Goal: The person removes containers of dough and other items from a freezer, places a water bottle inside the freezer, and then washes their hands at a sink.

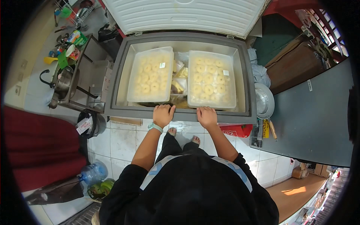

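Note:
A chest freezer (116, 77) stands open in front of me, its white lid (183, 17) raised at the back. My left hand (163, 115) grips the grey front rim, fingers curled over the edge, with a pale watch band on the wrist. To its right, my right hand (207, 116) holds the same rim the same way. Inside lie two translucent plastic boxes of pale ring doughnuts, a left box (150, 75) that sits slightly tilted and a right box (211, 79). Between them, bagged food (179, 84) shows lower down. Neither hand touches the boxes.
At the left, a metal table (84, 52) carries a steel pot (64, 79); a black bin (96, 123) stands below. A frying pan (264, 101) and a large grey surface (311, 112) are at the right. A red bag (238, 130) lies by the freezer's front right.

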A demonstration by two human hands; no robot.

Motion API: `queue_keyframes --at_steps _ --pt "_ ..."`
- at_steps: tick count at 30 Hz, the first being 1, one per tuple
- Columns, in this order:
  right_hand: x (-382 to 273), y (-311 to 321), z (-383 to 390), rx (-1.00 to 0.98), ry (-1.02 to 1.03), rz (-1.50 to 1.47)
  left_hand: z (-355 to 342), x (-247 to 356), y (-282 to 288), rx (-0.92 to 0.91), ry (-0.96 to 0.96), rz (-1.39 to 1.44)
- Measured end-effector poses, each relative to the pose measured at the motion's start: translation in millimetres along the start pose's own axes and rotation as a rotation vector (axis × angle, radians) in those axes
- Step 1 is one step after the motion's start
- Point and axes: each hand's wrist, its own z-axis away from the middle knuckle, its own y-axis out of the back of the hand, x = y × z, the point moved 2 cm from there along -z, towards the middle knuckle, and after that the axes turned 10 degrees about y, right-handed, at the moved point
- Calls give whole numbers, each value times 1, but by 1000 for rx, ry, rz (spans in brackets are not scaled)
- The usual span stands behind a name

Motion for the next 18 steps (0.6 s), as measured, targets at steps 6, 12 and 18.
queue_keyframes --at_steps 6,12,18 --pt "1 1 5 44 -18 5 -1 4 3 -51 -27 33" --pt "-5 3 0 -19 -26 11 4 -21 11 -197 -21 237" --pt "-8 -21 -58 -471 -489 -545 -20 -107 60 24 96 65"
